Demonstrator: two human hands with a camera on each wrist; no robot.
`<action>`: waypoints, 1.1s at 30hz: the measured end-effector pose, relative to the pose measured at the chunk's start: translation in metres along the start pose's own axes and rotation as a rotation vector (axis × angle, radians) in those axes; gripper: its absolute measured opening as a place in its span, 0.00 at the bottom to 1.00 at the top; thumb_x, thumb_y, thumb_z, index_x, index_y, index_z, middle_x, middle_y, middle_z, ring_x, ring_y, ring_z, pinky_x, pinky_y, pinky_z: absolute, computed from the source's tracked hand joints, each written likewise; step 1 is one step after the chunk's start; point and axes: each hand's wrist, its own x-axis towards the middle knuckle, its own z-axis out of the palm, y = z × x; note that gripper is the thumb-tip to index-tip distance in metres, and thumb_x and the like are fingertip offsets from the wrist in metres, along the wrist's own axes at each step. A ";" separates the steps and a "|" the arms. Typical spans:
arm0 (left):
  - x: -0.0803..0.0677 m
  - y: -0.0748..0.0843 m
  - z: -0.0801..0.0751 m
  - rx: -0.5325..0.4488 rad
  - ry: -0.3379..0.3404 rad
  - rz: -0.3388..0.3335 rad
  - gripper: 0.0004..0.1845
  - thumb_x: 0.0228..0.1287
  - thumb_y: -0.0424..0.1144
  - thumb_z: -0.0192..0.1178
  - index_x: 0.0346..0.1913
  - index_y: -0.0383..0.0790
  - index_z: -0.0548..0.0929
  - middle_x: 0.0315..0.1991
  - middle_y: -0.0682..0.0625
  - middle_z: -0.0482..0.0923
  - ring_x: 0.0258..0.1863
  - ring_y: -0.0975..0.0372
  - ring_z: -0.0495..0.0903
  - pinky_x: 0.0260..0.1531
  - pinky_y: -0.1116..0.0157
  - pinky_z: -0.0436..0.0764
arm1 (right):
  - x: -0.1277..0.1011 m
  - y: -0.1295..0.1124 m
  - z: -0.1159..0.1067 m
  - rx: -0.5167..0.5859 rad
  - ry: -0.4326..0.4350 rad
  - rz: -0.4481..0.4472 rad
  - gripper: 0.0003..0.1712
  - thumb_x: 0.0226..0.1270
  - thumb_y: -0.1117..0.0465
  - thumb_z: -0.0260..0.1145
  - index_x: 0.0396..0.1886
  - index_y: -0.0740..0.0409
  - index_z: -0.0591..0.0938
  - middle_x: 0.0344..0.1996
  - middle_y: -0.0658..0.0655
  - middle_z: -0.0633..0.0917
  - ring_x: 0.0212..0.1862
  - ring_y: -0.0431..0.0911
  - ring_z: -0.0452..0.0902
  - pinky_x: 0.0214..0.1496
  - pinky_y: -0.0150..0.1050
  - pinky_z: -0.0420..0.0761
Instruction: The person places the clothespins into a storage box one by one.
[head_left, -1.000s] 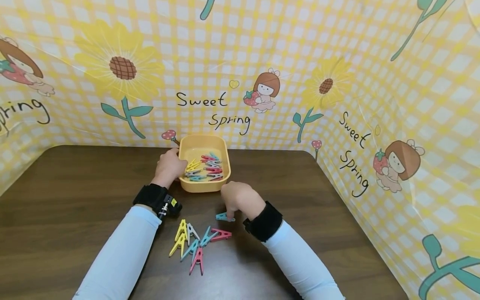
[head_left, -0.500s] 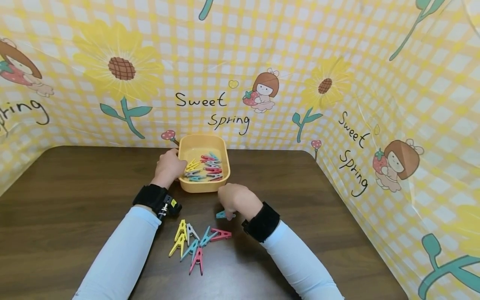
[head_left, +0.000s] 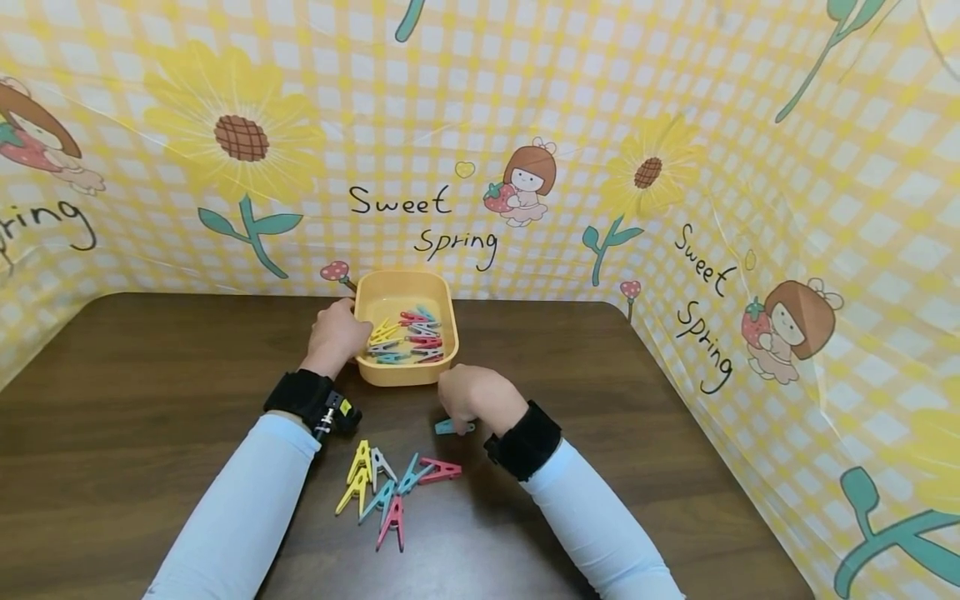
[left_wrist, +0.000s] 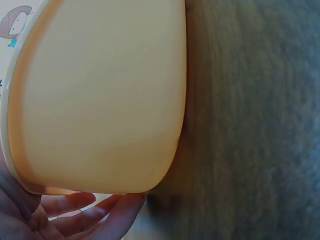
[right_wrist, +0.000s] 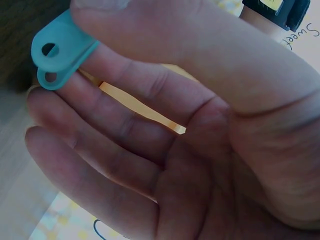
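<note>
Partly done: the yellow plastic tub (head_left: 406, 327) already holds several coloured pegs. Right hand (head_left: 474, 398) pinches a teal plastic clothes peg (head_left: 450, 427) just below the tub. Left hand (head_left: 335, 335) cups the tub's left wall. A loose peg pile (head_left: 390, 487) remains on the dark wooden surface (head_left: 150, 400).

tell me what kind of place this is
Probably a tabletop set up for recording, not a lived-in room: a dark wooden table screened on three sides by a yellow "Sweet Spring" cartoon sheet, with only a tub of clothes pegs and a loose peg pile on it.
</note>
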 end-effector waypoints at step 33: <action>-0.003 0.000 0.000 -0.012 -0.006 -0.013 0.31 0.80 0.41 0.52 0.81 0.34 0.66 0.60 0.31 0.80 0.43 0.48 0.86 0.26 0.64 0.89 | -0.040 0.015 -0.032 0.207 0.118 -0.283 0.05 0.68 0.58 0.80 0.36 0.48 0.90 0.36 0.46 0.88 0.40 0.42 0.81 0.47 0.35 0.84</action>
